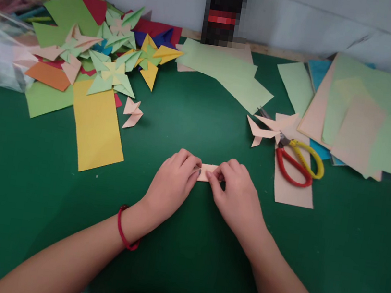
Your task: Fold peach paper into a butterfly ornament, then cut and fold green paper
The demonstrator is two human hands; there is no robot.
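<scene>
Between my two hands lies a small folded strip of pale peach paper [204,173], low over the green table. My left hand [175,178] pinches its left end between thumb and fingers. The right end is in the pinch of my right hand [236,187], whose thumb rests on the strip's face. Fingers cover both ends of the strip. Up and to the left stands a small folded peach paper piece [133,112]. Right of my right hand, scissors [298,156] with one red and one yellow handle lie over peach paper, beside more folded peach pieces [265,129].
Folded paper stars [113,74] and coloured sheets pile up at the back left, near a clear plastic bag [1,51]. A yellow sheet [98,128] lies in front of them. Pale green sheets [224,70] are at the back, with a stack of sheets [360,116] at the right.
</scene>
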